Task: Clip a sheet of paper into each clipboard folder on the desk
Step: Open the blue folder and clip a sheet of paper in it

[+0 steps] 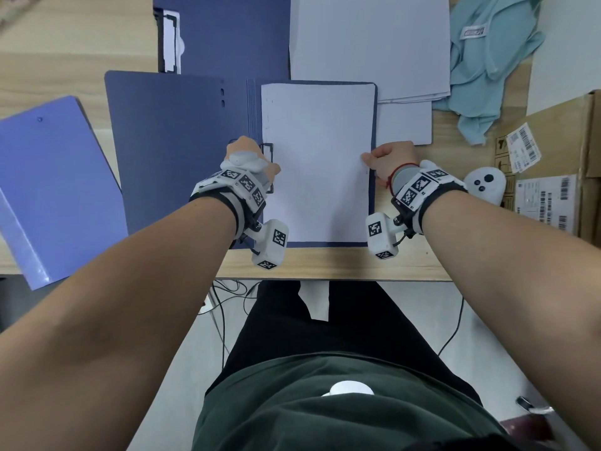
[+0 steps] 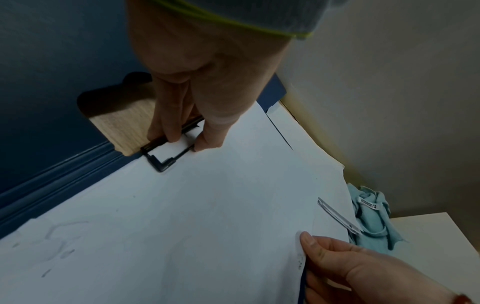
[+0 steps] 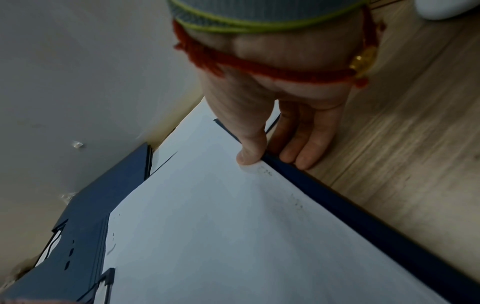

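Note:
An open dark blue clipboard folder [image 1: 179, 151] lies in the middle of the desk. A white sheet of paper [image 1: 318, 164] covers its right half. My left hand [image 1: 250, 157] grips the black wire clip [image 2: 168, 152] at the sheet's left edge, fingers on the bar, thumb on the wire frame; white paper shows inside the frame. My right hand [image 1: 387, 161] pinches the sheet's right edge, thumb [image 3: 249, 156] on top, the other fingers [image 3: 298, 156] against the folder's edge [image 3: 363, 222]. A second dark blue folder [image 1: 227, 34] with its own clip [image 1: 170, 43] lies behind.
A light purple folder [image 1: 48, 177] lies closed at the left and hangs over the desk's front edge. A stack of paper [image 1: 367, 43] sits at the back right, with a teal cloth [image 1: 487, 60] beside it. A cardboard box [image 1: 553, 157] and a white controller [image 1: 484, 187] are at the right.

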Action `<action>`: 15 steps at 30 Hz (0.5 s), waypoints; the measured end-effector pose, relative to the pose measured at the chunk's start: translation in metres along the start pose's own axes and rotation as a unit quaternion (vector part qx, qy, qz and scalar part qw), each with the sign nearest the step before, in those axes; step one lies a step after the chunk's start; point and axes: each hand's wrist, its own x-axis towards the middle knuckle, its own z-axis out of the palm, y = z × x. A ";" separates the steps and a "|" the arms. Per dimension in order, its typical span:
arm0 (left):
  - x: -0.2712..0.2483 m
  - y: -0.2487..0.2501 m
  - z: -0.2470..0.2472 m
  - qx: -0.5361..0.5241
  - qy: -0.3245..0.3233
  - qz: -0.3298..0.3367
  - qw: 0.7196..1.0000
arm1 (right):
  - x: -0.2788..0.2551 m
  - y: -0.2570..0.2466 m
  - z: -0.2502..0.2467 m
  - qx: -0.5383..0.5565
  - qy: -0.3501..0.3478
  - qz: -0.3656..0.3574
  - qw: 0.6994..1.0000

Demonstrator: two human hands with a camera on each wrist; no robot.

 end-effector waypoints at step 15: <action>-0.004 -0.036 -0.033 -0.064 0.001 0.020 0.998 | -0.027 -0.035 0.004 -0.053 0.045 -0.027 0.997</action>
